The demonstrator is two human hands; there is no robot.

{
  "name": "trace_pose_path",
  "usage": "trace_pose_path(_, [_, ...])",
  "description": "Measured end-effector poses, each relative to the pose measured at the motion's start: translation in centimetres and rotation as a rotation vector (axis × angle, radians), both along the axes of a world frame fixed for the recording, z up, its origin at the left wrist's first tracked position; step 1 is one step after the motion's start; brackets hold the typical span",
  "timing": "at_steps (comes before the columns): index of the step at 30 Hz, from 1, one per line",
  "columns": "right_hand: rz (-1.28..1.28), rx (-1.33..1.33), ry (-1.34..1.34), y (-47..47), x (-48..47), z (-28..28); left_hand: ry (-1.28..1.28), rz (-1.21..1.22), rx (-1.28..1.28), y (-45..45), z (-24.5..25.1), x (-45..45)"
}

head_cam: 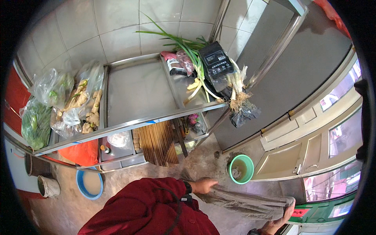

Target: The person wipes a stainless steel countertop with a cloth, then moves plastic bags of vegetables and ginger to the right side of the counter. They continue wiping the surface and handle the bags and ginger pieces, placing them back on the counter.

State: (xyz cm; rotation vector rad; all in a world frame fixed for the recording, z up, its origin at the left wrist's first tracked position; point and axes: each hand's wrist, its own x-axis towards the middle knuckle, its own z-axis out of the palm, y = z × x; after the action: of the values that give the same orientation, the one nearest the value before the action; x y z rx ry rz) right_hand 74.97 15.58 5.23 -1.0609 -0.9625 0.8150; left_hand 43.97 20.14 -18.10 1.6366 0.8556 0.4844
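Observation:
A long grey cloth [243, 202] is stretched between my two hands, over the concrete floor. My left hand [204, 185] is closed around its near end, a little blurred, with a dark band at the wrist. At the right edge of the view, my right hand [283, 217] grips the other end, its thumb along the fold. A green basin [250, 167] with murky water and a pale crumpled thing in it stands on the floor just beyond the cloth.
Ahead is a steel shelf rack [141, 88] bearing bagged greens [35, 123], ginger [79, 97] and scallions [199, 70]. A bamboo mat [155, 144] juts from its lower shelf. Left stand a blue basin [78, 185] and a white bucket [44, 188]. A panelled door [282, 158] is at right.

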Motion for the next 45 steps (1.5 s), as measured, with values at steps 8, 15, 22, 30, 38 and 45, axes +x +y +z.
trace_pose_path(8, [0.182,-0.641,-0.411,2.5,4.8,-13.4,-0.316,0.467,0.286,1.5,3.5,-3.0])
trace_pose_path(15, [0.757,-0.414,-0.451,3.6,-3.9,-25.4,-0.436,0.239,-0.040,-0.2,10.5,-4.2])
trace_pose_path(22, [0.780,-0.341,-0.398,4.6,-13.1,-23.9,-0.008,0.293,0.475,-3.1,10.8,-10.9])
trace_pose_path(30, [0.793,-0.289,0.257,3.8,-23.6,-9.6,-0.407,0.587,-0.417,-6.1,6.1,-17.6])
trace_pose_path(38, [0.868,-0.154,-0.328,4.1,-26.8,-5.9,0.181,0.461,0.447,-6.6,8.0,-21.4])
trace_pose_path(45, [0.640,0.699,-1.180,1.5,-31.4,-4.7,-0.516,0.461,0.093,-7.6,16.2,-23.7])
